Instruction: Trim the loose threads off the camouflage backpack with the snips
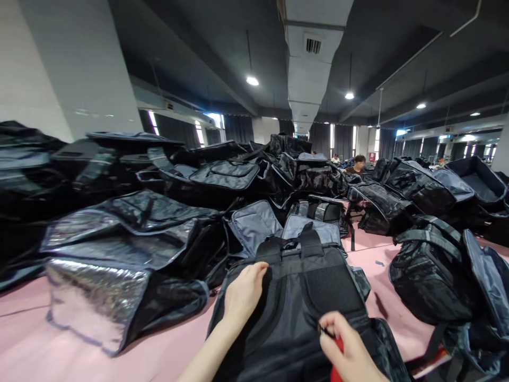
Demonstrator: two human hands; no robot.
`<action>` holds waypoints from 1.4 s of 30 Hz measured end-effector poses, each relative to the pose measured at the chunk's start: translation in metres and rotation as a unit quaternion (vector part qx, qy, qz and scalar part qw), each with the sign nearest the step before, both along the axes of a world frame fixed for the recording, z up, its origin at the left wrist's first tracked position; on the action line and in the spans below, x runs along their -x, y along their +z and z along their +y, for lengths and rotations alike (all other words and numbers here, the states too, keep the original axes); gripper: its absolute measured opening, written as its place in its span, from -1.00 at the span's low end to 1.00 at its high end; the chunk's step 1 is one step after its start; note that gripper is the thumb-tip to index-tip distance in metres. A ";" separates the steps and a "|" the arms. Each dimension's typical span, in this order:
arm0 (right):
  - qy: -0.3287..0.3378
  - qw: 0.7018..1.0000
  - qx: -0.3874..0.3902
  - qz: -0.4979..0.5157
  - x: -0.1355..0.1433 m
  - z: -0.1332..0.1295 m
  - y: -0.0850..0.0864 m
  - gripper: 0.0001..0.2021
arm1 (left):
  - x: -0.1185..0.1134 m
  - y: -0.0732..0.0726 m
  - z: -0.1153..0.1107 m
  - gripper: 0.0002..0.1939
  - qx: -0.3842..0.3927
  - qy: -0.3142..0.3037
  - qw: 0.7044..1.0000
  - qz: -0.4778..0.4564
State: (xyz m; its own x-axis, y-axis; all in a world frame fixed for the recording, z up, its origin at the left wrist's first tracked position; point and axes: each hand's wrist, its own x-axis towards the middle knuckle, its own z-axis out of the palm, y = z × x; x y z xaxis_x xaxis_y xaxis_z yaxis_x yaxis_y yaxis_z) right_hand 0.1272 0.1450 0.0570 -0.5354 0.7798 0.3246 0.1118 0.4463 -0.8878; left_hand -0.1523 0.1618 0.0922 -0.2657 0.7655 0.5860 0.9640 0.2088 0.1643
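A black backpack (294, 297) lies in front of me with its padded back panel and shoulder straps facing up. My left hand (245, 292) is closed at the upper left of this panel, thumb and forefinger pinching the backpack near the top of a strap. Over the lower right of the panel, my right hand (344, 339) is closed around a red-handled tool (337, 358). Its working end is mostly hidden by the fingers, and a small dark piece shows at the fingertips.
An open bag with silvery lining (99, 297) lies to the left on the pink tabletop (167, 345). Another camouflage backpack (431, 270) stands at the right. Piled bags (226, 175) fill the table's far side. A person (358, 165) is beyond them.
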 end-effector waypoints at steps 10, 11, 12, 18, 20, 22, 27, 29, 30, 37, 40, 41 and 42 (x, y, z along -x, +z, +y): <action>-0.161 0.969 -0.184 0.037 0.120 0.095 0.037 -0.83 | -0.003 0.016 0.009 -0.69 0.118 -0.055 0.978 0.160; -0.165 0.968 -0.184 0.035 0.122 0.098 0.033 -0.84 | -0.003 0.018 0.011 -0.69 0.128 -0.060 0.975 0.171; -0.167 0.968 -0.186 0.033 0.122 0.099 0.029 -0.84 | -0.004 0.021 0.012 -0.68 0.138 -0.066 0.972 0.180; -0.167 0.968 -0.189 -0.006 0.113 0.098 0.022 -0.82 | -0.011 0.031 0.026 -0.72 0.173 -0.110 0.955 0.215; -0.170 0.968 -0.181 -0.024 0.113 0.097 0.024 -0.81 | -0.012 0.031 0.031 -0.75 0.172 -0.124 0.953 0.216; -0.172 0.969 -0.174 -0.041 0.114 0.098 0.024 -0.82 | -0.011 0.028 0.035 -0.77 0.159 -0.126 0.957 0.208; -0.190 0.963 -0.166 -0.089 0.116 0.097 0.021 -0.78 | -0.003 0.010 0.034 -0.75 0.064 -0.067 0.985 0.144; -0.182 0.961 -0.180 -0.104 0.116 0.095 0.020 -0.80 | 0.000 0.002 0.032 -0.74 0.015 -0.051 0.992 0.114; -0.172 0.960 -0.191 -0.110 0.116 0.094 0.019 -0.83 | 0.000 -0.001 0.030 -0.75 -0.006 -0.050 0.994 0.101; -0.139 0.948 -0.239 -0.159 0.116 0.088 0.022 -0.89 | -0.001 -0.012 0.029 -0.78 -0.093 -0.062 0.992 0.064; -0.142 0.944 -0.239 -0.176 0.118 0.085 0.025 -0.87 | -0.003 -0.013 0.029 -0.78 -0.111 -0.064 0.990 0.061; -0.142 0.943 -0.239 -0.181 0.119 0.085 0.025 -0.87 | -0.003 -0.013 0.029 -0.78 -0.115 -0.066 0.989 0.060; -0.143 0.943 -0.237 -0.186 0.120 0.084 0.026 -0.87 | -0.004 -0.013 0.028 -0.77 -0.118 -0.067 0.989 0.058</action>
